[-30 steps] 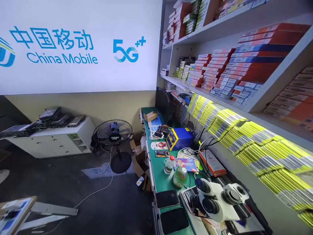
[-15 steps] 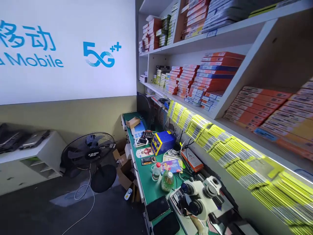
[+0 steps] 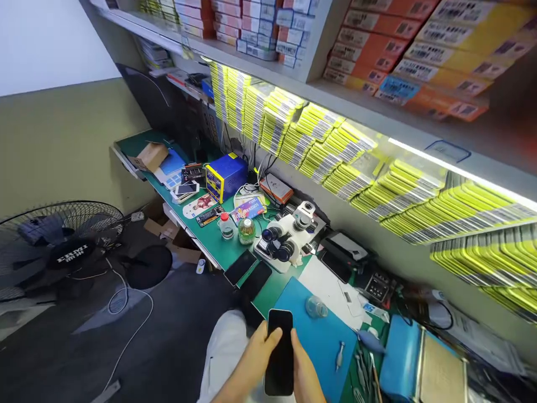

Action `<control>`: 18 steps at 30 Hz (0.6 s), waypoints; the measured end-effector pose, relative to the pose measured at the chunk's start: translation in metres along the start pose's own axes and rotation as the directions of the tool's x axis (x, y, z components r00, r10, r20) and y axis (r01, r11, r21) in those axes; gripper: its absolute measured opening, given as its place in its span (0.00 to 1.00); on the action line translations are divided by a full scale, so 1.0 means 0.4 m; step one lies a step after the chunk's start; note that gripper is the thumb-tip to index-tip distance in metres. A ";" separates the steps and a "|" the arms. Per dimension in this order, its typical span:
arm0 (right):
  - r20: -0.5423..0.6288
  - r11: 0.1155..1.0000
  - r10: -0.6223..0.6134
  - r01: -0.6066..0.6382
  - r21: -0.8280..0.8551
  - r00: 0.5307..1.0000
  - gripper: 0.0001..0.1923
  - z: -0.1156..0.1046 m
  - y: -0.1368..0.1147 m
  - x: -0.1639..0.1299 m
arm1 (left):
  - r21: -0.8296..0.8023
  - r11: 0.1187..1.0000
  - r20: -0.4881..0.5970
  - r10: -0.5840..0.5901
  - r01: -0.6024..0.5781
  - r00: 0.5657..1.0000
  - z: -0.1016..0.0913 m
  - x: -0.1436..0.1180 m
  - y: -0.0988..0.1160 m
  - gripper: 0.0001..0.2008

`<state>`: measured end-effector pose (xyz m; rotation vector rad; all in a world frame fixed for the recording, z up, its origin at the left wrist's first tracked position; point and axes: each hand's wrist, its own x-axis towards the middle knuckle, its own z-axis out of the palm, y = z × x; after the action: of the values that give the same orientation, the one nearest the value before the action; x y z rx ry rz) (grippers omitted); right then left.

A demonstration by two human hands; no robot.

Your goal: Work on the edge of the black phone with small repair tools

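A standing fan (image 3: 59,246) is sitting at the far left on the dark floor, its cable trailing toward the green table (image 3: 218,254). At the table's far left end a small cardboard box (image 3: 151,155) is lying, and what it holds cannot be told from here; beside it a blue and yellow machine (image 3: 226,176) is standing among loose phones and printed cards. Moving rightward, a small red-capped bottle (image 3: 227,225) and a jar (image 3: 246,230) of yellowish-green liquid are standing just left of the white microscope (image 3: 289,240), with two dark phones (image 3: 247,274) lying flat near the table's front edge. Low in the middle, the left hand (image 3: 255,358) is curling around the left edge of a black phone (image 3: 280,351), thumb pressing on its dark screen, while the right hand (image 3: 306,372) is closing on the right edge, so both are gripping it just above the person's lap, at the near edge of the blue mat (image 3: 323,330). The work seems to be only beginning: the phone looks whole and unopened, and the small tools (image 3: 340,354) on the mat are lying untouched. A clear glass cup (image 3: 315,307) on the mat is looking empty. Farther right a blue device (image 3: 419,364) is standing, and overhead the shelves (image 3: 335,67) are carrying stacked boxes and rows of yellow packets (image 3: 377,184).
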<state>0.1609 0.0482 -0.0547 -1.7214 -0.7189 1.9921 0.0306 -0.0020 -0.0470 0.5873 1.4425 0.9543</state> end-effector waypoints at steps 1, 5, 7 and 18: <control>-0.030 1.000 0.004 -0.004 0.013 1.000 0.23 -0.003 0.014 0.024 | 0.064 0.998 -0.060 0.012 -0.008 0.998 0.004 0.007 -0.007 0.21; -0.171 0.999 -0.005 0.014 0.052 0.985 0.21 -0.037 0.055 0.105 | 0.360 0.932 -0.169 0.103 -0.036 0.980 -0.020 0.065 -0.035 0.20; -0.245 0.998 0.005 0.011 0.061 0.969 0.21 -0.065 0.069 0.131 | 0.480 0.875 -0.179 0.168 -0.063 0.970 -0.059 0.126 -0.045 0.18; -0.527 0.999 -0.006 -0.020 -0.043 0.850 0.24 -0.275 0.063 0.066 | 0.788 0.586 -0.434 0.311 0.189 0.846 -0.116 0.407 -0.158 0.23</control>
<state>0.2663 0.0573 -0.1025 -2.1641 -0.5612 1.3949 -0.0230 0.0890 -0.1935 1.1129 2.4289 0.4403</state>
